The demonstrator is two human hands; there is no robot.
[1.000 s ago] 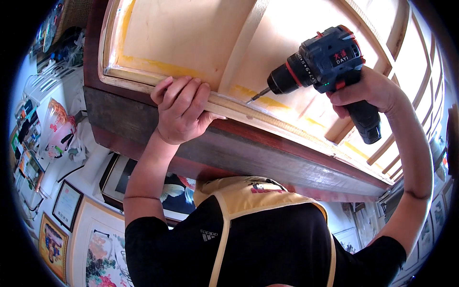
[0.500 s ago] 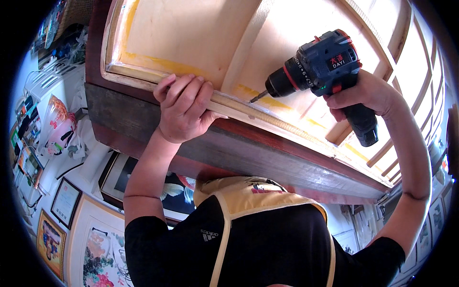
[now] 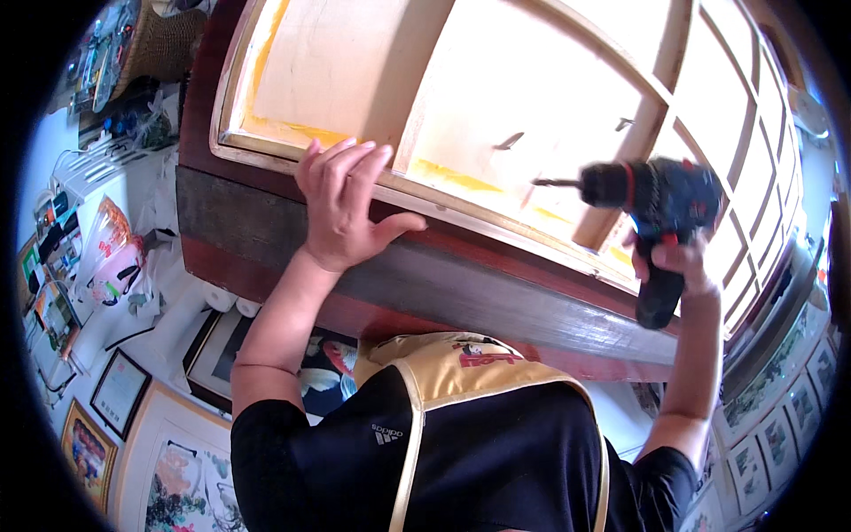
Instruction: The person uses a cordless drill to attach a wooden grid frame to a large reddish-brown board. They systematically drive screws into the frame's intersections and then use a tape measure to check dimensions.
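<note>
A large wooden lattice frame with a pale panel (image 3: pixel 355 71) lies on a dark red-brown table (image 3: pixel 199 124). At the frame's near rail (image 3: pixel 461 215) my left hand (image 3: pixel 341 213) is open, fingers stretched and thumb out to the side; whether it touches the rail I cannot tell. My right hand (image 3: pixel 691 266) grips the handle of a dark cordless drill (image 3: pixel 678 195), slightly blurred. The drill's bit (image 3: pixel 557 183) points left, raised above the panel and apart from the rail. Yellow streaks run along the panel's edges.
Two small dark slivers (image 3: pixel 509 141) show on the panel. Crossbars (image 3: pixel 598 226) divide the frame toward the right. Framed pictures (image 3: pixel 122 390) stand at the lower left, near a cluttered white surface with a pink plastic bag (image 3: pixel 115 266). A wicker chair (image 3: pixel 164 44) is at the far left.
The drill has moved right and down, its bit leaving the near rail and now pointing left. My left hand's fingers have loosened from the rail and spread. The view has shifted slightly.
</note>
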